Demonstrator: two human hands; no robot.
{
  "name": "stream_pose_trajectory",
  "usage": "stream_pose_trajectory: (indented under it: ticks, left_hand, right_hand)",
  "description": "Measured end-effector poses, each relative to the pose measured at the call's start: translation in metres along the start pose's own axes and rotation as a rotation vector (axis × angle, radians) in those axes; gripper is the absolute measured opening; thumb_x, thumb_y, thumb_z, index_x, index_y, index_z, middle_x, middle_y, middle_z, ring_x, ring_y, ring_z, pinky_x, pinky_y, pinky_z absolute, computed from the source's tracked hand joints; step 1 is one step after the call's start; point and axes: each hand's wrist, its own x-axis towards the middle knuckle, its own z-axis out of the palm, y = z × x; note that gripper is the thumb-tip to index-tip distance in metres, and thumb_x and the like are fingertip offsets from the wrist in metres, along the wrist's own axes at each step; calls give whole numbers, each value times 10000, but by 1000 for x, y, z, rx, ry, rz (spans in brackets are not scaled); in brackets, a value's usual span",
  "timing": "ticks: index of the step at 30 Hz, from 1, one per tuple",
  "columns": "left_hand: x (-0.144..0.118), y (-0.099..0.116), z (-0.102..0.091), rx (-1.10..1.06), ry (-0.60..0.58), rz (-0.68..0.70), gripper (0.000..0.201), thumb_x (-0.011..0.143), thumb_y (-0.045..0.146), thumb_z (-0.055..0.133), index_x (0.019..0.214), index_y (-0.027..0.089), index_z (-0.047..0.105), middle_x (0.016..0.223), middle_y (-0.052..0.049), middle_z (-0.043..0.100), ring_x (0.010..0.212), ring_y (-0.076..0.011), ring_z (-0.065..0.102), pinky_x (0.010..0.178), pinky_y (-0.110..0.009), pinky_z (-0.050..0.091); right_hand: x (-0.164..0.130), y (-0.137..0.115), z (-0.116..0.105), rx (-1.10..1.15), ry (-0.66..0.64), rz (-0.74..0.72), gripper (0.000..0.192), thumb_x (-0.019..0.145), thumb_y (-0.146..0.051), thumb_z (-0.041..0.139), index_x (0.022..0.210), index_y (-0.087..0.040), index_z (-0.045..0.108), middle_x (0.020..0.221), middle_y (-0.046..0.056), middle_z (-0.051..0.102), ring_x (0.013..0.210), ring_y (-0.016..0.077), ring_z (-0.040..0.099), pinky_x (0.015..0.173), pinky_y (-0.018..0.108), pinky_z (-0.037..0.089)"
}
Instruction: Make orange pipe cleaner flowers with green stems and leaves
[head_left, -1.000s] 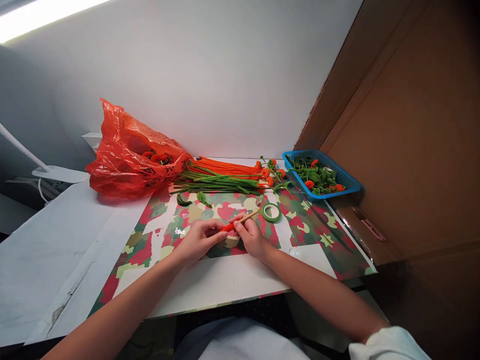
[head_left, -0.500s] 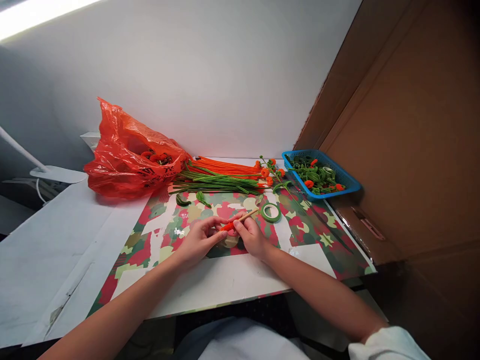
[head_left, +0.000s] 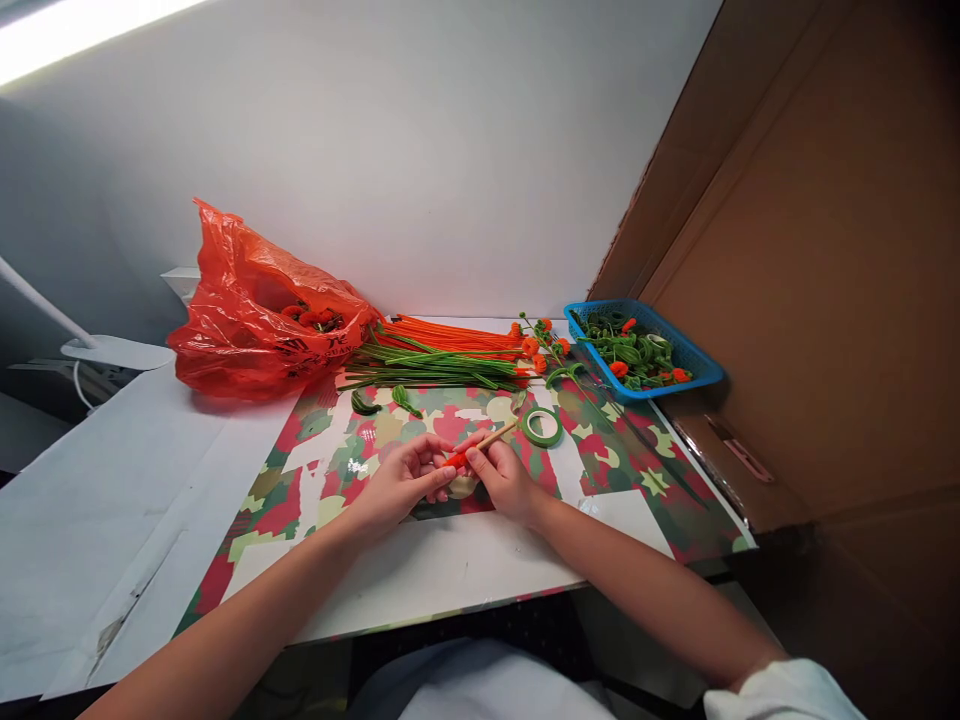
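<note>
My right hand (head_left: 504,476) is closed around a thin wooden stick (head_left: 498,434), whose bare end points up and to the right. Orange fuzzy pipe cleaner (head_left: 455,460) lies at the stick's other end, between the two hands. The thumb and fingers of my left hand (head_left: 411,474) pinch this orange piece; its exact shape is partly hidden by the fingers. Just beyond the stick's tip lies a roll of green tape (head_left: 541,427). Two green fuzzy leaves (head_left: 406,401) rest on the camouflage-patterned mat in front of the hands.
Orange pipe cleaners (head_left: 457,335) and green pipe cleaners (head_left: 427,362) lie in bundles at the back. Beside them are orange flowers on a stem (head_left: 540,363). A blue basket (head_left: 701,375) holds leaves and flowers. A red plastic bag (head_left: 225,340) stands left; cardboard (head_left: 810,250) walls the right.
Both hands stay in nearly the same place. The left fingers have shifted slightly around the orange pipe cleaner, and less of it shows now.
</note>
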Motion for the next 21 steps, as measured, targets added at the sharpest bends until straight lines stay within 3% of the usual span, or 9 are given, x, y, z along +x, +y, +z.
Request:
stream_pose_trajectory:
  ticks: [5,12,21]
  left_hand:
    - [1,0,1,-66,-37,-28,404,692,420,778,908,165,551,671,53,563,501,-54,491,472,-176,384]
    - [2,-2,1,-115,-78,-59,389,702,417,768,898,164,548,661,52,533,464,-25,332,423,-161,217]
    - [5,-5,-2,-111,-76,-62,372,731,428,744,932,176,558,683,48,544,460,-25,327,430,-168,216]
  right_hand:
    - [-1,0,-1,-37,-20,-20,319,881,-518,515,906,-200,536,753,-1,531,671,130,510,627,271,427]
    - [-3,-3,-1,-69,-21,-45,294,895,-492,503,913,-201,543,758,-3,531,677,132,514,637,272,426]
    - [-1,2,3,26,36,-10,314,878,-506,517,918,-196,546,726,-9,532,665,128,507,626,262,427]
